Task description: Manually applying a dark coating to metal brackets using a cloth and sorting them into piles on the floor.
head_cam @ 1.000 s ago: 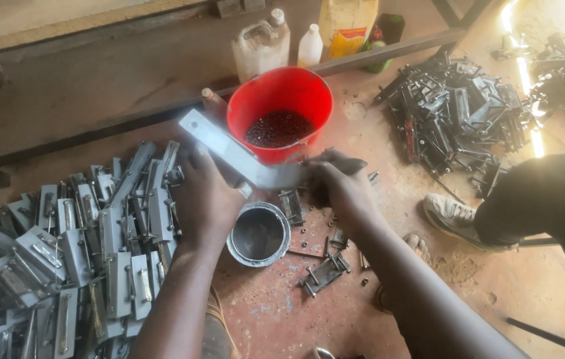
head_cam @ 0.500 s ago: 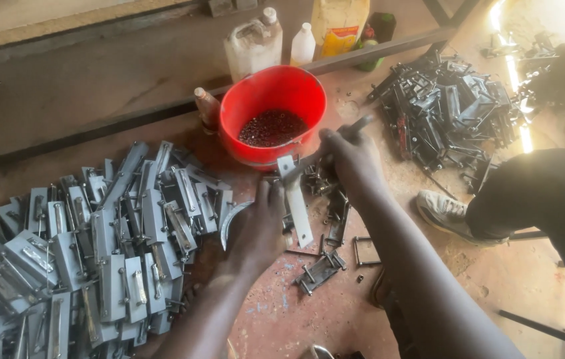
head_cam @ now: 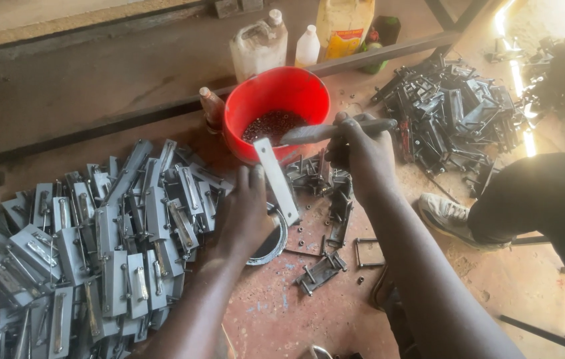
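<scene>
My left hand (head_cam: 246,213) grips a flat grey metal plate (head_cam: 276,178), held upright and tilted in front of a red bucket (head_cam: 276,100). My right hand (head_cam: 362,156) is closed around the handle of a dark tool (head_cam: 335,130) whose end points left over the bucket's rim. The bucket holds small dark pieces (head_cam: 270,125). Below my left hand a round metal tin (head_cam: 274,240) is partly hidden. Small brackets (head_cam: 321,271) and nuts lie on the reddish floor between my arms.
A large heap of grey metal latches (head_cam: 83,246) fills the left. A darker pile of metal parts (head_cam: 455,113) lies at the right. Plastic jugs and bottles (head_cam: 259,45) stand behind the bucket by a steel beam (head_cam: 96,129). Another person's shoe (head_cam: 452,219) and leg are at right.
My left hand swung the metal plate from lying across the bucket's front to upright and moved down. My right hand took hold of the dark tool and rose towards the bucket.
</scene>
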